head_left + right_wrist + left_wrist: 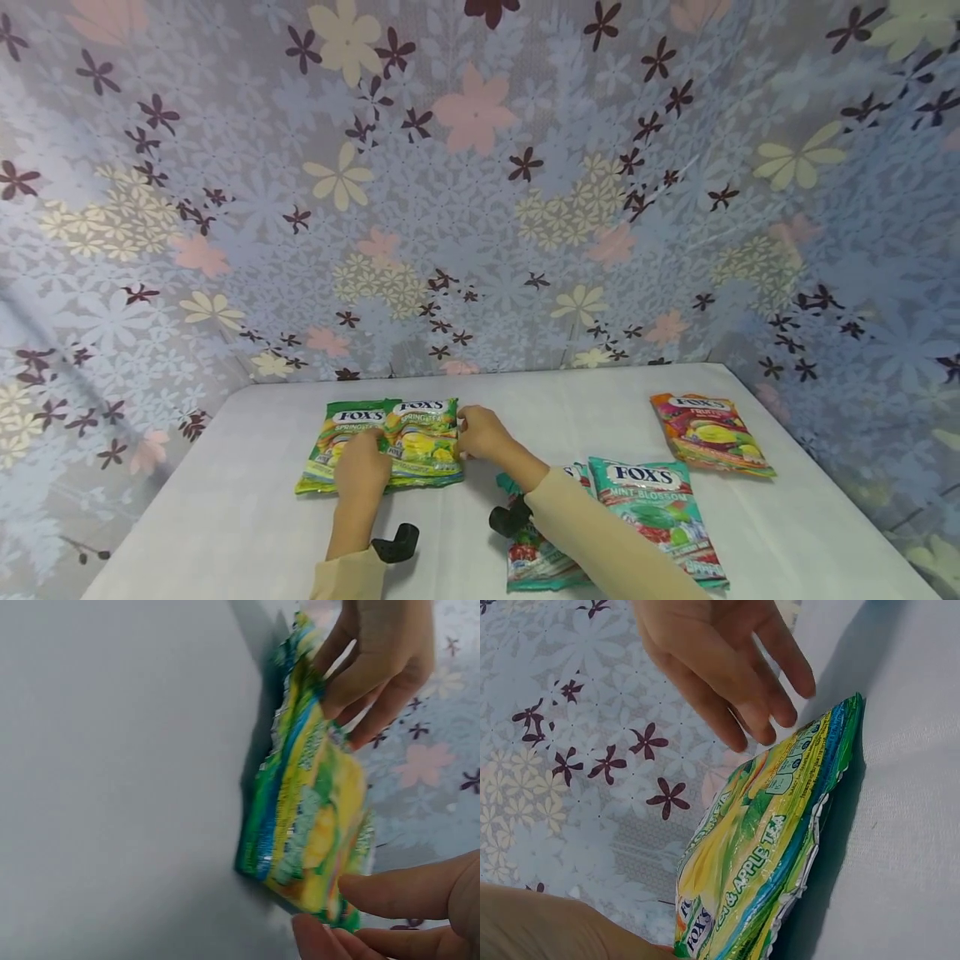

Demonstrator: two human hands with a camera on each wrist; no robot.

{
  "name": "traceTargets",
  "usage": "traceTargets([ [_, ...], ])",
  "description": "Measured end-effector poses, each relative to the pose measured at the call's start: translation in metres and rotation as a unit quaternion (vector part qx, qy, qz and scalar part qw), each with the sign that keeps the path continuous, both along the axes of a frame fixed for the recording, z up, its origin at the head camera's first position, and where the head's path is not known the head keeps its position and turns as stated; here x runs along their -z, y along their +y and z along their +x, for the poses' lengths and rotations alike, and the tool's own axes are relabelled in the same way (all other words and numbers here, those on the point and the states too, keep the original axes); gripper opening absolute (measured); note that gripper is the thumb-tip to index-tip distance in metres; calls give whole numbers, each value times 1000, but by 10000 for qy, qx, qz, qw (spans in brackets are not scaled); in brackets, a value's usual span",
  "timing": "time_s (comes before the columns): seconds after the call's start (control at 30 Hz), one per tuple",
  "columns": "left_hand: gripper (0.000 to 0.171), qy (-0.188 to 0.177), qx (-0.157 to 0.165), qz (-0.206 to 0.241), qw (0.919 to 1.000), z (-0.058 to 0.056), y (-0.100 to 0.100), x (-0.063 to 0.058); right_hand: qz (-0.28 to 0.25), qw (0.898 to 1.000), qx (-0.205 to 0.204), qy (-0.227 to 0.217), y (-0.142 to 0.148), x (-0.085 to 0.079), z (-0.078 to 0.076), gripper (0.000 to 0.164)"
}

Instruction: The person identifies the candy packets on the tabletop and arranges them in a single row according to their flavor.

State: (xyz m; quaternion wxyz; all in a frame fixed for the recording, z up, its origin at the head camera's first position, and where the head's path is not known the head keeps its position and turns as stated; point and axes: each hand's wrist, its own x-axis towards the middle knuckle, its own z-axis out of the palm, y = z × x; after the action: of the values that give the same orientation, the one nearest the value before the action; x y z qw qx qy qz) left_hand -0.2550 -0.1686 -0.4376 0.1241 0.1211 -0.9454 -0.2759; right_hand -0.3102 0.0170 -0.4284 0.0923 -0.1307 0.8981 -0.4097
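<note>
Two green-and-yellow Spring Tea candy packets lie side by side at the left of the table, the right one (423, 442) overlapping the left one (322, 454). My left hand (362, 467) grips the right packet by its left edge; in the right wrist view, the fingers of this left hand (379, 667) curl down over the packet (322, 817). At the opposite edge is my right hand (483, 433), its thumb and fingertips apart right beside the wrapper. The left wrist view shows these right-hand fingers (761, 697) loosely spread next to the packet (757, 825).
Two teal Mint Blossom packets (648, 508) lie at the front right, one partly hidden by my right forearm. An orange Fruits packet (712, 433) lies farther back on the right. The white-covered table (247, 475) meets flowered fabric (480, 208) behind.
</note>
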Motion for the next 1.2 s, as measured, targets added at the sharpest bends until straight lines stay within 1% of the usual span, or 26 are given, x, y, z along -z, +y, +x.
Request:
traceTargets([
  [0.1,42,21,-7,-24,10000,0,1,-1,-117,9999,-26,5,9,-7,8,58],
  [0.23,42,144,29,-61,9999,2,2,-1,-197,9998,-93,-18,25,-13,20,57],
  [0.33,41,366,84,-123,9992,4,4,-3,-236,9995,-199,-23,37,-15,28,56],
  [0.43,38,586,182,-19,9981,7,11,-9,-258,9992,-303,0,51,-17,35,56],
  [0.5,34,592,391,204,9973,10,21,-15,-241,9991,-336,48,60,-17,41,56],
  [0.53,33,513,551,402,9963,11,27,-17,-252,9991,-323,64,65,-17,44,55],
  [0.6,31,230,985,608,9930,15,40,-21,-300,9991,-283,93,74,-18,51,55],
  [0.63,32,65,1244,685,9898,17,46,-23,-311,9991,-273,134,78,-17,55,54],
  [0.67,33,-146,1514,848,9847,19,53,-24,-352,9989,-252,162,83,-17,59,54],
  [0.77,37,-658,2249,1116,9657,27,70,-27,-433,9985,-223,251,96,-17,70,54],
  [0.83,38,-976,2556,1366,9521,31,78,-28,-470,9983,-211,257,105,-16,76,54],
  [0.87,39,-1107,2666,1497,9457,34,82,-29,-497,9984,-192,209,110,-16,79,55],
  [0.93,38,-1302,2799,1611,9374,37,88,-30,-509,9985,-164,123,118,-16,84,56],
  [1.07,36,-1496,2916,1816,9271,39,93,-27,-355,9994,10,32,132,-16,92,55],
  [1.17,36,-1651,3033,1927,9185,39,94,-22,-107,9997,223,45,140,-18,97,56],
  [1.2,36,-1723,3066,1981,9149,39,94,-20,48,9995,304,91,143,-18,99,57],
])
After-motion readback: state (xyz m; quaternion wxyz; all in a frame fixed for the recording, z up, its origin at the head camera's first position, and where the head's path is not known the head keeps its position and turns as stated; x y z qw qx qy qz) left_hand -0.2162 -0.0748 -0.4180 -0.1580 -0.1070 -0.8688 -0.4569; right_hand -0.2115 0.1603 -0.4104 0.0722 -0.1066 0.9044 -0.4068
